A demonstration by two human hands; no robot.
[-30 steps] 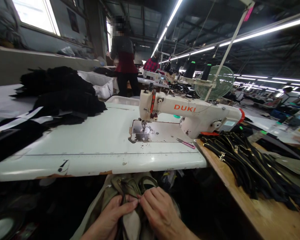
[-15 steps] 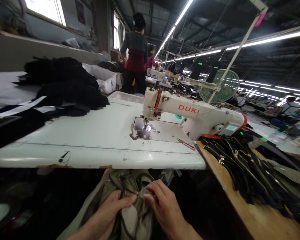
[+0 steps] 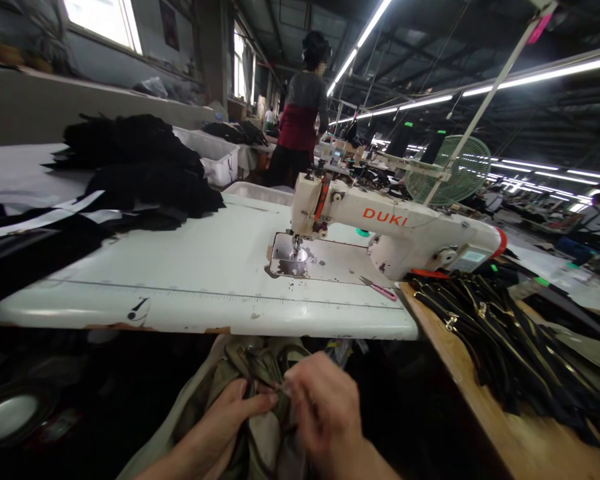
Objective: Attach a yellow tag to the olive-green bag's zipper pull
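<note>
Below the front edge of the white sewing table (image 3: 195,273), an olive-green garment (image 3: 220,387) with a dark zipper lies in my lap. My left hand (image 3: 230,417) pinches the fabric beside the zipper. My right hand (image 3: 325,410) grips the same spot from the right, fingertips meeting those of the left, and looks blurred. A white DUKI sewing machine (image 3: 395,230) stands on the table beyond, its needle plate (image 3: 293,260) bare.
Black fabric pieces (image 3: 135,170) are heaped at the table's left. Pink-handled snips (image 3: 380,288) lie by the machine. Several black zippers (image 3: 500,327) cover a wooden side table on the right. A person (image 3: 300,113) stands behind, near white bins (image 3: 215,160) and a green fan (image 3: 455,170).
Both hands stayed on the garment in my lap; the right hand shifted slightly and is blurred now. The view turned a little, and the standing person moved rightwards.
</note>
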